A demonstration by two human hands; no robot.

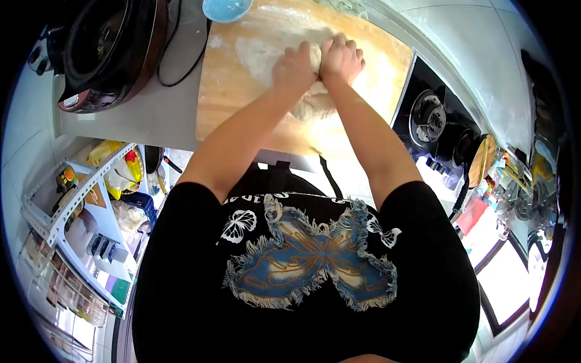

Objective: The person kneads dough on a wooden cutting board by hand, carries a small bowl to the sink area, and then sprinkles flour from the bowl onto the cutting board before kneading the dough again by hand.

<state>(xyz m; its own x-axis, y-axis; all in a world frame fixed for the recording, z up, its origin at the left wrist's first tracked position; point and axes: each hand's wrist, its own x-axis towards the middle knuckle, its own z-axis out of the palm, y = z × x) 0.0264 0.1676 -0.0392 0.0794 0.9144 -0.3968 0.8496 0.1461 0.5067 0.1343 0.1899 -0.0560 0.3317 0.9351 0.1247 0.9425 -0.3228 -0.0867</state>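
My left hand (294, 66) and my right hand (342, 58) are side by side over a wooden board (227, 112), both closed on a pale lump of dough (315, 59). The dough shows in the gap between the hands; the rest is hidden under my palms and fingers. Just below my wrists, a second portion of dough (313, 106) rests on the board, partly covered by my forearms. White flour (253, 55) is spread over the wood to the left of my left hand.
A light blue bowl (227, 8) stands at the board's far left corner. Left of it are a black cord (162, 69) and a dark kitchen appliance (112, 57). A gas stove (430, 115) lies to the right. Shelves with packages (91, 193) stand below on the left.
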